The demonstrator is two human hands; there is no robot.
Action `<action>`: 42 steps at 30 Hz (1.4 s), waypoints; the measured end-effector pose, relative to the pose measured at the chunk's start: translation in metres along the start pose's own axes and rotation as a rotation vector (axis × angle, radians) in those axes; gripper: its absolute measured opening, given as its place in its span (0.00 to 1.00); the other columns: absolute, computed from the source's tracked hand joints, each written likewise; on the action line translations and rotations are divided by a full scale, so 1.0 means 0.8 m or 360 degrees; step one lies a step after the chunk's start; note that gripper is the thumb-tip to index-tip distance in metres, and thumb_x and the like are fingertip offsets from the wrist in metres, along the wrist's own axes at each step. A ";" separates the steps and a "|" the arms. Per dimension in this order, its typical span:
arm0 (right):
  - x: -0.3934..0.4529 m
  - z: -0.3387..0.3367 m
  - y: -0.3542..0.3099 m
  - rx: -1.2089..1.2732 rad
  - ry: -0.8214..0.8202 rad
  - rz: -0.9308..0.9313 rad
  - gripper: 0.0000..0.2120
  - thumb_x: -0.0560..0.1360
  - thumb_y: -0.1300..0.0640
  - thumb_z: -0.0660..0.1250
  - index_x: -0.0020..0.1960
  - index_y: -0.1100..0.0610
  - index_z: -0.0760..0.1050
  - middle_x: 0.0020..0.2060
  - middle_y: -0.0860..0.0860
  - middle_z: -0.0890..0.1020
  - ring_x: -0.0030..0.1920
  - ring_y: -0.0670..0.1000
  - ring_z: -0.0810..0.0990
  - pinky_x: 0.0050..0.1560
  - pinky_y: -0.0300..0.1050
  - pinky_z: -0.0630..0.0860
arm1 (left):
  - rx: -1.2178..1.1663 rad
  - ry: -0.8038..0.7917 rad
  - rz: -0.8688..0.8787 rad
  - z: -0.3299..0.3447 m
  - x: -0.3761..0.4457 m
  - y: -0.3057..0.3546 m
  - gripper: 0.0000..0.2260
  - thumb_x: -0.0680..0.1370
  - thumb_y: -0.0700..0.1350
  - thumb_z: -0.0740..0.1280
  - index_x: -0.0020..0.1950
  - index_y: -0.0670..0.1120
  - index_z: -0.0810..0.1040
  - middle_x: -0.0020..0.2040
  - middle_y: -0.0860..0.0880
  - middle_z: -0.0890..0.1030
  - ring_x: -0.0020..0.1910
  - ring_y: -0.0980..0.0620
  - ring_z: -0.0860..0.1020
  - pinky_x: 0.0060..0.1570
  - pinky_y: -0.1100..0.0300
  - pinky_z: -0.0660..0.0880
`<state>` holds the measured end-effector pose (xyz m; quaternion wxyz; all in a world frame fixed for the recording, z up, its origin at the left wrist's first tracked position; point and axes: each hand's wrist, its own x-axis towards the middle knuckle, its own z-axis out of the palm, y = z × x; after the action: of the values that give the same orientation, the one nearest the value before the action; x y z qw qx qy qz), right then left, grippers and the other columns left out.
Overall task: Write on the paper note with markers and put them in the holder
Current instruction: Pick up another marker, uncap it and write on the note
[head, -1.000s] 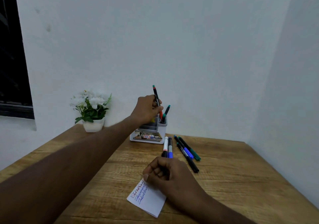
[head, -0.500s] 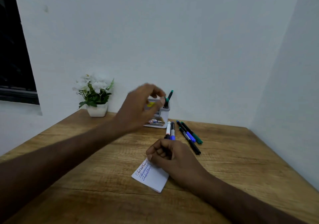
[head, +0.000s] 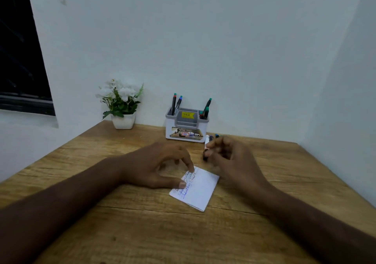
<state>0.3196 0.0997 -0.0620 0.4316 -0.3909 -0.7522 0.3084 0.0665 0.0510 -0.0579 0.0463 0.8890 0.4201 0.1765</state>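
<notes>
White walls meet at corner behind wooden counter [head: 101, 213]; dark window at left. Paper note [head: 198, 190] lies mid-counter, blue and red writing on left part. Left hand [head: 160, 167] rests on note's left edge, fingers loosely spread, fingertip and thumb pressing paper. Right hand [head: 230, 160] just beyond note, grip pinching white marker [head: 206, 144]. Holder [head: 186, 127] stands near back wall, markers upright inside both ends. Flower pot [head: 123, 120] left of holder
</notes>
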 end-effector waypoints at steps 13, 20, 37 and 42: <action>0.018 -0.047 0.003 -0.1558 -0.0231 0.0027 0.05 0.79 0.54 0.68 0.47 0.50 0.73 0.44 0.50 0.81 0.41 0.49 0.75 0.32 0.39 0.65 | -0.0091 0.0088 -0.0016 0.005 -0.004 -0.019 0.20 0.81 0.48 0.74 0.72 0.56 0.78 0.70 0.62 0.77 0.70 0.57 0.76 0.67 0.52 0.74; 0.016 -0.039 -0.022 -0.0931 -0.0061 -0.0201 0.11 0.86 0.54 0.61 0.65 0.53 0.79 0.43 0.53 0.83 0.42 0.49 0.79 0.41 0.46 0.73 | -0.0133 0.0064 -0.0120 0.003 -0.001 -0.012 0.32 0.80 0.51 0.74 0.81 0.57 0.63 0.67 0.65 0.81 0.57 0.57 0.81 0.54 0.74 0.68; -0.022 0.011 -0.019 0.0607 -0.0331 0.0227 0.07 0.75 0.59 0.76 0.52 0.60 0.84 0.45 0.56 0.90 0.49 0.53 0.90 0.50 0.43 0.86 | 0.0242 0.0238 0.0015 0.008 0.004 0.003 0.15 0.87 0.57 0.54 0.48 0.56 0.76 0.40 0.60 0.74 0.41 0.59 0.72 0.42 0.52 0.74; -0.026 0.015 -0.027 0.0933 -0.0326 0.0370 0.07 0.75 0.60 0.72 0.52 0.59 0.83 0.49 0.61 0.90 0.51 0.56 0.90 0.52 0.43 0.87 | 0.0235 0.0264 0.0030 0.007 0.008 0.002 0.12 0.88 0.52 0.56 0.45 0.60 0.66 0.36 0.62 0.70 0.36 0.64 0.71 0.40 0.69 0.64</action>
<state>0.3085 0.0696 -0.0587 0.4098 -0.3003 -0.6213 0.5966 0.0737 0.0554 -0.0610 -0.0559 0.8762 0.4261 0.2184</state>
